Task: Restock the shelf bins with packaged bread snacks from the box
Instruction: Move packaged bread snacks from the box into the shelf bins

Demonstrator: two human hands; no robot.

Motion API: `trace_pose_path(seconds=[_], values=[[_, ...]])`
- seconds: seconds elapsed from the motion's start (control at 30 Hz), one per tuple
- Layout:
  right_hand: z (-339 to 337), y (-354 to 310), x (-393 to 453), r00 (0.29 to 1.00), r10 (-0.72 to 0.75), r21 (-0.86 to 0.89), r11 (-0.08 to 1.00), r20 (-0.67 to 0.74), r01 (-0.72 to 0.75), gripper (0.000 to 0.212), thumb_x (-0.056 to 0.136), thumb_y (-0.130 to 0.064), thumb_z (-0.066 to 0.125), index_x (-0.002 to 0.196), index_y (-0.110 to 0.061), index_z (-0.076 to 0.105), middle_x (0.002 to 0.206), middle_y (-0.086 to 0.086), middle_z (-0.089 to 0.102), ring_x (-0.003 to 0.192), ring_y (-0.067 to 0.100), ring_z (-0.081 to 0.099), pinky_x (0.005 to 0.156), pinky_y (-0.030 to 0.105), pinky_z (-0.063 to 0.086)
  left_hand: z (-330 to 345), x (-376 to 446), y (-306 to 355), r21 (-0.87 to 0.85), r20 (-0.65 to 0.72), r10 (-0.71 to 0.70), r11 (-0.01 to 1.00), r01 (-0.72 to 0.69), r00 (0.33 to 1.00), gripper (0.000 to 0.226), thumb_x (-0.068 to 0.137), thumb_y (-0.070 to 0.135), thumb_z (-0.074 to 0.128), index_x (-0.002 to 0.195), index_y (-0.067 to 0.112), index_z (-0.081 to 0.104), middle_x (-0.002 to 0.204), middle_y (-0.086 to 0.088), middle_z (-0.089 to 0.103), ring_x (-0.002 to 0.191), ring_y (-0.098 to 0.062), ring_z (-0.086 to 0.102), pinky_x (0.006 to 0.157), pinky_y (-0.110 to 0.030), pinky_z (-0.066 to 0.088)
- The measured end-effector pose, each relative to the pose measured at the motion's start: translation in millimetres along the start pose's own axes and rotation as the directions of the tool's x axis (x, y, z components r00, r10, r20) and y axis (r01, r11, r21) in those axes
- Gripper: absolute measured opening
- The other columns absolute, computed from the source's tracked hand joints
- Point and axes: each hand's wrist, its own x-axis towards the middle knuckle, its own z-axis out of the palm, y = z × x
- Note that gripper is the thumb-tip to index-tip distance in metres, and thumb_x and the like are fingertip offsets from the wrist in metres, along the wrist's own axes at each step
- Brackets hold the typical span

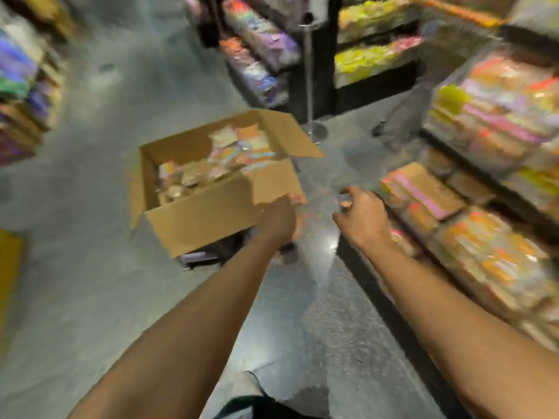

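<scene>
Both hands out, left hand [279, 220] gripping snack packet [297, 198] beside box [211, 207]

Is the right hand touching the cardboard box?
Apart. The head view shows bare floor between the right hand and the cardboard box; that hand hangs in the air beside the shelf bins.

- Motion blur smears your whole view; no label on the packets in the box [217, 189] can be read.
- Your left hand [278, 220] hides its own fingers, so you cannot tell its grip on a small packet [298, 198].
- The shelf bins [472, 237] run off the right edge, their goods mere colour streaks.
- Whatever carries the box is mostly hidden beneath it.
</scene>
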Motion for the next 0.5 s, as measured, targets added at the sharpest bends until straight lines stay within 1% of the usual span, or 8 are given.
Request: trace_pose_path(seconds=[0.07,0.13,0.17,0.23,0.27,0.37,0.5], values=[[49.5,-58.8,13.5,0.995,-0.034,0.031,0.999,0.095,0.031,0.048,0.081,-0.020,0.075,0.127,-0.017,0.061,0.122,0.015,0.065,0.112,0.033,0.061,0.088,0.034,0.044,-55.2,-0.4,-54.9,-0.037,-0.052,-0.097,0.995,0.095,0.994,0.040,0.094,0.018,0.065,0.131,0.007,0.055,0.122,0.002,0.057,0.103,-0.019,0.059,0.082,-0.021,0.048],[97.3,-118.4,25.7,0.982,-0.092,0.048,0.995,0.167,0.086,0.048,0.082,-0.021,0.076,0.127,-0.019,0.060,0.123,0.013,0.063,0.111,0.033,0.060,0.085,0.033,0.043,-105.8,-1.4,-105.5,-0.065,-0.099,-0.176,0.983,0.170,0.979,0.042,0.093,0.021,0.067,0.133,0.012,0.055,0.127,0.004,0.058,0.108,-0.018,0.058,0.082,-0.014,0.046],[120.7,-147.5,32.1,0.972,-0.129,0.055,0.991,0.197,0.120,0.048,0.082,-0.021,0.075,0.127,-0.019,0.059,0.120,0.013,0.062,0.110,0.033,0.060,0.084,0.033,0.043,-128.7,-0.6,-130.9,-0.059,-0.124,-0.209,0.977,0.203,0.970,0.046,0.092,0.025,0.068,0.135,0.014,0.054,0.132,0.002,0.059,0.114,-0.019,0.059,0.087,-0.017,0.046],[159.7,-201.6,44.0,0.951,-0.176,0.068,0.984,0.255,0.164,0.049,0.082,-0.024,0.075,0.128,-0.020,0.058,0.117,0.012,0.062,0.107,0.031,0.060,0.080,0.032,0.043,-170.5,0.9,-174.4,-0.026,-0.162,-0.274,0.961,0.274,0.948,0.052,0.091,0.030,0.068,0.139,0.017,0.052,0.141,-0.002,0.056,0.124,-0.022,0.056,0.100,-0.030,0.046],[177.0,-224.4,50.5,0.942,-0.189,0.083,0.982,0.276,0.172,0.049,0.083,-0.026,0.076,0.129,-0.021,0.058,0.118,0.010,0.062,0.106,0.029,0.060,0.079,0.031,0.043,-188.6,1.9,-191.6,-0.025,-0.174,-0.308,0.951,0.309,0.935,0.052,0.092,0.030,0.068,0.140,0.017,0.052,0.142,-0.002,0.055,0.126,-0.022,0.055,0.103,-0.033,0.044],[219.6,-275.6,73.2,0.927,-0.202,0.118,0.978,0.315,0.173,0.049,0.085,-0.028,0.076,0.130,-0.020,0.058,0.122,0.008,0.061,0.107,0.028,0.060,0.083,0.033,0.048,-233.8,13.9,-233.6,-0.029,-0.194,-0.379,0.924,0.381,0.905,0.051,0.092,0.031,0.068,0.139,0.018,0.052,0.142,-0.001,0.056,0.125,-0.022,0.056,0.103,-0.035,0.045],[271.0,-310.0,120.9,0.917,-0.174,0.131,0.982,0.360,0.135,0.051,0.085,-0.029,0.077,0.131,-0.020,0.057,0.119,0.006,0.063,0.098,0.028,0.064,0.079,0.035,0.055,-272.5,54.9,-279.7,-0.052,-0.202,-0.431,0.901,0.430,0.880,0.048,0.091,0.029,0.070,0.136,0.019,0.056,0.137,-0.001,0.060,0.121,-0.023,0.058,0.103,-0.034,0.046]])
